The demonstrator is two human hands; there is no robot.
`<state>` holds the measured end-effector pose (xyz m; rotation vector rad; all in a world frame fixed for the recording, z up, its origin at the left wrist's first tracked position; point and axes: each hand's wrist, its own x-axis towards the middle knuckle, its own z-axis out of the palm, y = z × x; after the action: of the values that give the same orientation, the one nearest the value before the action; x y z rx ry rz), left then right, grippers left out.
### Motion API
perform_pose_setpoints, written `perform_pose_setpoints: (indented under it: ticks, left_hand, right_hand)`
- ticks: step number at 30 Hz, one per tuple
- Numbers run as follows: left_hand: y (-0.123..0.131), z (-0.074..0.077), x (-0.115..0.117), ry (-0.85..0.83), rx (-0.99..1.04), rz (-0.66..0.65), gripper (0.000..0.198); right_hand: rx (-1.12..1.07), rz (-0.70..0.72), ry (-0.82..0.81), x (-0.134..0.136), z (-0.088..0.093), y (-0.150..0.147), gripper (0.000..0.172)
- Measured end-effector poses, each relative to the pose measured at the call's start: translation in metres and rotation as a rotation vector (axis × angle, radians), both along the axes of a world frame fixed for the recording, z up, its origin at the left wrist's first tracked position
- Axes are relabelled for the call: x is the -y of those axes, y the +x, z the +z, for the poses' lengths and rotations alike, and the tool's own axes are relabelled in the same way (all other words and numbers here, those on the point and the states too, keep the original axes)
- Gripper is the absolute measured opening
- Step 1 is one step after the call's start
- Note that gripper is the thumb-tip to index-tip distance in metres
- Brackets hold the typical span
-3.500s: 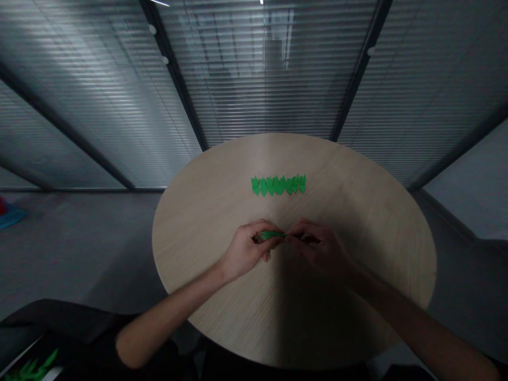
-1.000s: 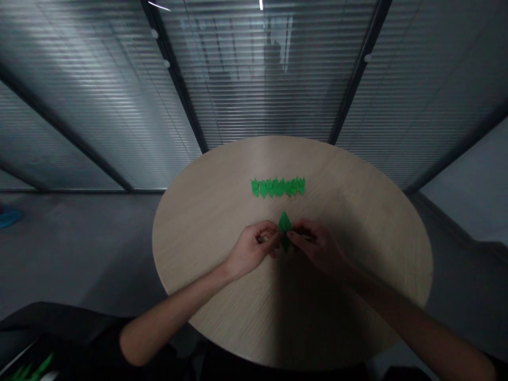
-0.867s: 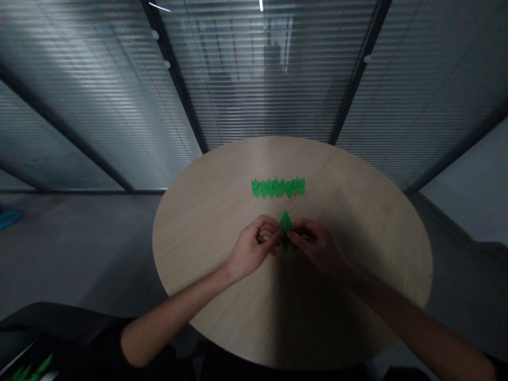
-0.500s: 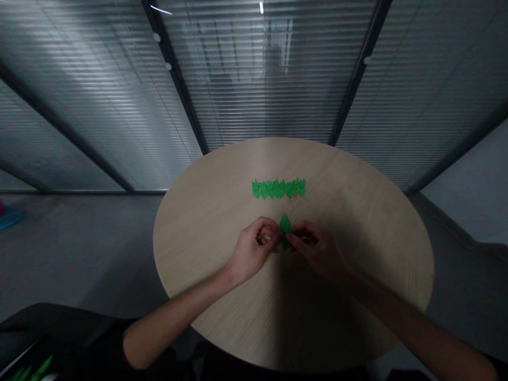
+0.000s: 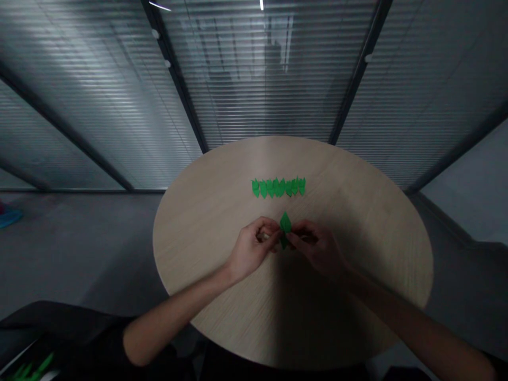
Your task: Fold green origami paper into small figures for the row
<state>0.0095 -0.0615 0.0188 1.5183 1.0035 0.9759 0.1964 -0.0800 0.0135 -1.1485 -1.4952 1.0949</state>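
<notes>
A small green folded paper piece with a pointed top is pinched between both hands over the middle of the round table. My left hand grips its left edge, thumb against forefinger. On the other side my right hand pinches the right edge, its fingers in shadow. The lower tip of the piece shows below the fingertips. Beyond the hands, several green folded paper pieces lie side by side in a row on the wood.
The round light wooden table stands before glass panels with blinds. At the lower left is a dark chair, with more green pieces near it. Something blue lies on the floor at the far left.
</notes>
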Motion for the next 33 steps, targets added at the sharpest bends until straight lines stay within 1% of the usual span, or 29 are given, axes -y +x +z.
perform_pose_setpoints:
  ticks: [4,7,13,15,19,23,28,33]
  left_hand:
    - [0.0018,0.0008,0.0008,-0.043,0.021,-0.005,0.024]
    - [0.002,0.0009,0.0022,-0.044,-0.009,-0.026,0.023]
    - [-0.001,-0.0004,0.0046,0.093,-0.137,-0.03,0.02]
    - [-0.0007,-0.0001,0.004,0.087,-0.108,-0.047,0.02]
    - [0.0023,0.0002,0.0021,-0.015,0.031,-0.087,0.02]
    - [0.004,-0.0016,0.0012,-0.065,0.096,-0.129,0.022]
    - [0.0034,-0.0042,0.0002,-0.081,0.106,-0.153,0.024]
    - [0.0036,-0.0029,0.0006,-0.068,0.082,-0.152,0.026]
  right_hand:
    - [0.011,0.004,0.023,0.0005,-0.001,0.0001,0.016]
    - [0.044,-0.017,0.07,0.0013,-0.0017,0.0001,0.015]
    - [0.153,-0.078,0.189,0.0044,0.0017,-0.0011,0.014]
    - [0.18,-0.08,0.206,0.0055,0.0038,-0.0014,0.014]
    - [0.191,-0.065,0.229,0.0058,0.005,-0.0004,0.016]
    - [0.179,-0.054,0.236,0.0047,0.0036,0.0011,0.015]
    - [0.167,-0.051,0.219,0.0047,0.0042,0.0019,0.015]
    - [0.181,-0.055,0.214,0.0047,0.006,0.0024,0.014]
